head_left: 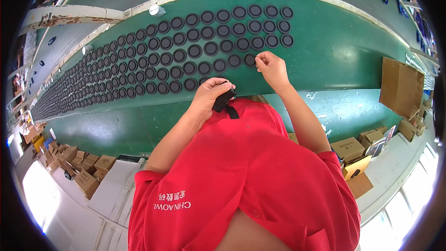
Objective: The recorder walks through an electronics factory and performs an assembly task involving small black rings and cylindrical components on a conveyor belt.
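Note:
Rows of round black caps [211, 48], each with a raised rim, lie flat on a green tabletop [334, 42]. My left hand [206, 95] is closed around a stack of black caps [223, 101], held tilted just in front of my body at the near edge of the table. Its palm side is partly hidden. Over the right end of the nearest long row, my right hand [274, 69] is closed in a pinch at the right edge of one black cap [250, 60]. That cap rests on or very near the tabletop.
An open cardboard box [402, 87] stands at the table's right end. A white cylinder [157, 10] sits along the far edge, near a metal post [74, 16]. More cartons [88, 169] lie behind me at lower left, with others [348, 148] at lower right.

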`<control>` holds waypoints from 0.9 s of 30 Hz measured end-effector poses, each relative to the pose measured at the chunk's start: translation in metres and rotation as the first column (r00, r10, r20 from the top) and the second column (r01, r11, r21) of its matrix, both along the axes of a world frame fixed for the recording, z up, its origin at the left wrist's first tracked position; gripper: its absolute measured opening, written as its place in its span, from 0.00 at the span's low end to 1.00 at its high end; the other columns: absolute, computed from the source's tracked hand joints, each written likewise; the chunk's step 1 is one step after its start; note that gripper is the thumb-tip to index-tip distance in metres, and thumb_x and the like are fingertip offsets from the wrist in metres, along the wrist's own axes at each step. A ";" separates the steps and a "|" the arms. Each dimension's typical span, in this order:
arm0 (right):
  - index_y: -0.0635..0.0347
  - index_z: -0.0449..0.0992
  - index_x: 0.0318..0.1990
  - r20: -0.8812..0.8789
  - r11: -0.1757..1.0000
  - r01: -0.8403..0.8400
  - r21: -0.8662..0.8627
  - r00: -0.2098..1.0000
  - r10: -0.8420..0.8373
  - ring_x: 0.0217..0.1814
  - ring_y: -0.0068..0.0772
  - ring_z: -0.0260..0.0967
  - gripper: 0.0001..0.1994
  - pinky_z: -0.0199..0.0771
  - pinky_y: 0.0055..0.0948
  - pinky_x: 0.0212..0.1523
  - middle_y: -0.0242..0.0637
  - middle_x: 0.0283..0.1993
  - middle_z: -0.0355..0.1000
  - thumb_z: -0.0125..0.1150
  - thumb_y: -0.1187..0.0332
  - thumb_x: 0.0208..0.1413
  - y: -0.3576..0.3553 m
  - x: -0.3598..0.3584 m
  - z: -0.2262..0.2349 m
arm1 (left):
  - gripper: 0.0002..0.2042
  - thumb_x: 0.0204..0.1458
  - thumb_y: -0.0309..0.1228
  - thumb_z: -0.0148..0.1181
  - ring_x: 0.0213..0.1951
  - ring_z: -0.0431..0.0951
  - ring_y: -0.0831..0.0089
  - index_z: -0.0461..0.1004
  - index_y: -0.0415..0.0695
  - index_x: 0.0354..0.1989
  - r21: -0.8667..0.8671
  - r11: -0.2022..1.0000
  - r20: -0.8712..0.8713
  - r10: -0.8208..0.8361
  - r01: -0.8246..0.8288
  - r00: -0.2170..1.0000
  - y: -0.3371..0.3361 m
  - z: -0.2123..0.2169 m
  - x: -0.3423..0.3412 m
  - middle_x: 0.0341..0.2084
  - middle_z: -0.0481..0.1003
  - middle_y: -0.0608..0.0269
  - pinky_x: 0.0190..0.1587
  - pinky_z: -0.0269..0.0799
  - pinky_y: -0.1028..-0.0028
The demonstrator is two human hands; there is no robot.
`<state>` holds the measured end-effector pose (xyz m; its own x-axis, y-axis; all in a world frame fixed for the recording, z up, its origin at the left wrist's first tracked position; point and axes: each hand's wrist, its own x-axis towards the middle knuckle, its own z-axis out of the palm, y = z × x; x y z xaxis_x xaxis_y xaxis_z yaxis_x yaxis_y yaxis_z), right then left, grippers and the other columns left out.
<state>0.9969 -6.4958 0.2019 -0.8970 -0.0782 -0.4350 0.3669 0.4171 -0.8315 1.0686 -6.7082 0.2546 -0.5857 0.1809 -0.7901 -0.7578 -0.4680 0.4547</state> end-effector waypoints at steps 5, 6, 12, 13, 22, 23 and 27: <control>0.63 0.75 0.37 -0.193 0.940 -0.148 0.307 0.958 0.214 0.23 0.20 0.66 0.12 0.67 0.23 0.26 0.32 0.22 0.71 0.64 0.66 0.49 0.001 -0.004 0.010 | 0.10 0.51 0.31 0.61 0.29 0.77 0.72 0.70 0.41 0.39 0.022 1.000 -0.008 0.001 -0.001 1.000 0.005 -0.002 0.002 0.34 0.77 0.58 0.31 0.74 0.76; 0.63 0.75 0.37 -0.201 0.938 -0.156 0.309 0.954 0.225 0.23 0.20 0.66 0.12 0.67 0.23 0.26 0.32 0.22 0.71 0.64 0.66 0.49 0.000 -0.001 0.018 | 0.10 0.51 0.31 0.61 0.29 0.77 0.72 0.70 0.41 0.39 0.023 1.000 -0.016 0.013 -0.012 1.000 0.006 -0.004 0.001 0.34 0.77 0.58 0.31 0.74 0.76; 0.64 0.74 0.36 0.113 0.895 -0.286 -0.341 0.933 0.342 0.25 0.12 0.61 0.14 0.63 0.16 0.25 0.26 0.25 0.68 0.71 0.67 0.44 -0.013 0.018 0.050 | 0.11 0.51 0.32 0.62 0.28 0.77 0.72 0.71 0.40 0.39 0.062 0.998 -0.043 -0.010 0.012 0.999 0.019 -0.002 -0.006 0.30 0.76 0.60 0.31 0.75 0.75; 0.65 0.74 0.36 0.186 0.862 -0.196 -0.467 0.932 0.313 0.25 0.13 0.62 0.13 0.64 0.16 0.26 0.26 0.26 0.69 0.70 0.68 0.46 -0.011 0.018 0.049 | 0.11 0.51 0.33 0.62 0.28 0.77 0.72 0.70 0.40 0.39 0.093 0.995 -0.045 -0.018 0.022 0.999 0.020 0.000 -0.007 0.29 0.75 0.60 0.32 0.75 0.75; 0.65 0.75 0.33 0.318 0.874 -0.181 -0.451 0.883 0.346 0.30 0.16 0.68 0.04 0.69 0.18 0.30 0.29 0.28 0.72 0.61 0.74 0.51 0.009 0.010 0.060 | 0.11 0.50 0.31 0.62 0.28 0.76 0.75 0.70 0.39 0.39 0.036 0.998 -0.040 -0.055 0.056 0.998 0.035 -0.006 -0.008 0.29 0.75 0.62 0.32 0.74 0.78; 0.65 0.75 0.32 0.286 0.888 -0.225 -0.402 0.890 0.355 0.29 0.16 0.68 0.03 0.69 0.18 0.30 0.29 0.28 0.72 0.60 0.75 0.52 0.012 0.011 0.058 | 0.11 0.50 0.30 0.62 0.28 0.76 0.75 0.70 0.39 0.39 0.003 0.999 -0.047 -0.049 0.049 0.998 0.037 -0.007 -0.008 0.29 0.75 0.62 0.32 0.74 0.78; 0.65 0.75 0.31 0.054 0.986 -0.106 -0.129 0.992 0.114 0.25 0.14 0.66 0.04 0.66 0.19 0.26 0.30 0.23 0.72 0.59 0.73 0.49 0.027 0.008 0.033 | 0.10 0.50 0.29 0.61 0.28 0.76 0.76 0.71 0.39 0.39 -0.060 0.998 -0.027 -0.028 0.026 0.999 0.042 -0.005 -0.012 0.30 0.76 0.62 0.32 0.74 0.78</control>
